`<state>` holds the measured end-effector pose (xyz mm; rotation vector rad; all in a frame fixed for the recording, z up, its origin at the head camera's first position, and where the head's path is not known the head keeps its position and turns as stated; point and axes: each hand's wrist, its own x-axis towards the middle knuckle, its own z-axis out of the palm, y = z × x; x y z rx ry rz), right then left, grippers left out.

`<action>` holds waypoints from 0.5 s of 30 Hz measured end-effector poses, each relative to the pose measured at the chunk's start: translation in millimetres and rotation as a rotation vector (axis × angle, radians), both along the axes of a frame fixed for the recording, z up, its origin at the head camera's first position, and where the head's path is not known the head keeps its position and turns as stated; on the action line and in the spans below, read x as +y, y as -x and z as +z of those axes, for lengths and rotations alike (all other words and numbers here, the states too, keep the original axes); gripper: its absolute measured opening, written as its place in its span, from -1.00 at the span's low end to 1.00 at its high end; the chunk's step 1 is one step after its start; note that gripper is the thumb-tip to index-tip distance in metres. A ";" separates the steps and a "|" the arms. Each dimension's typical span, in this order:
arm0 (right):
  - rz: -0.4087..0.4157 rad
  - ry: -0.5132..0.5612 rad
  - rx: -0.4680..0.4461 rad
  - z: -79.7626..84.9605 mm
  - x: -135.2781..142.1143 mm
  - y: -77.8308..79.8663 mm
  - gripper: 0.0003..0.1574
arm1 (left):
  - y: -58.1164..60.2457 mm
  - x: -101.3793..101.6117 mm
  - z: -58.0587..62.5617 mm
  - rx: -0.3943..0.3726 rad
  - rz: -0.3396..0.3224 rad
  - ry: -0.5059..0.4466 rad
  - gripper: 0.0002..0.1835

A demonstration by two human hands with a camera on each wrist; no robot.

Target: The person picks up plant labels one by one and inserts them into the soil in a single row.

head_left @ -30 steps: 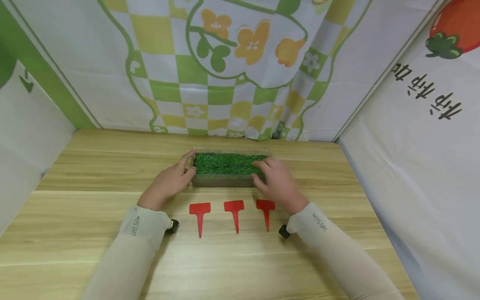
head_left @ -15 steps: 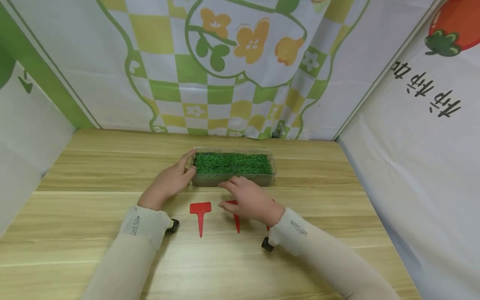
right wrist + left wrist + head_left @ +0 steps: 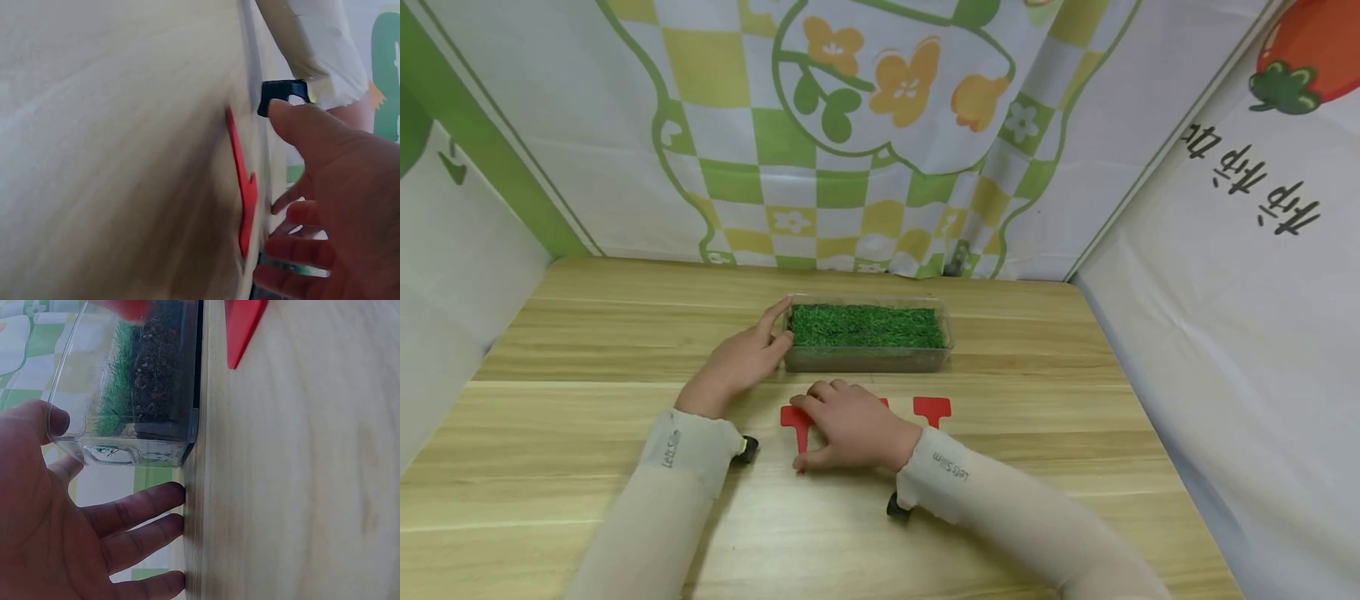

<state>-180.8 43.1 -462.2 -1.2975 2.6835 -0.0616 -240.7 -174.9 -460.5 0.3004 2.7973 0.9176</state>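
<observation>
A clear rectangular box stands on the table, holding green artificial grass over a dark soil-like layer. My left hand holds its left end between thumb and forefinger; the other fingers are stretched out with their tips at the tabletop. In front of the box lie three red T-shaped plant labels. Low over the left label is my right hand, thumb near the pointed tip and fingers by the wide head, apart from it in the right wrist view. That hand mostly hides the middle label.
To the right lies the third label, its stem partly covered by the right sleeve. Behind the wooden table hangs a green and yellow checked curtain. White fabric walls close off both sides.
My right hand has left the right end of the box and swept left and nearer, over the labels to the leftmost one. The left hand stays on the box.
</observation>
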 end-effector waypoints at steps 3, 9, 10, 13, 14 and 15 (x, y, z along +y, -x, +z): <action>0.002 -0.037 0.010 -3.8 -4.2 -1.5 0.13 | 0.4 -0.2 0.3 0.001 0.005 -0.001 -0.33; 0.005 -0.059 0.025 -5.2 -7.3 -5.0 0.13 | 0.6 -0.1 0.0 -0.010 0.005 -0.001 -0.32; 0.006 -0.060 0.025 -5.2 -7.4 -5.5 0.12 | 0.4 -0.2 0.0 -0.012 0.003 0.001 -0.32; 0.006 -0.057 0.021 -4.6 -7.0 -6.2 0.11 | 0.0 -0.7 0.0 -0.020 0.005 0.000 -0.32; 0.006 -0.056 0.018 -4.2 -6.7 -6.3 0.10 | -0.1 -0.8 0.0 -0.021 0.004 0.001 -0.32; 0.007 -0.055 0.017 -4.1 -6.4 -6.2 0.10 | -0.1 -0.9 -0.2 -0.022 0.007 0.001 -0.32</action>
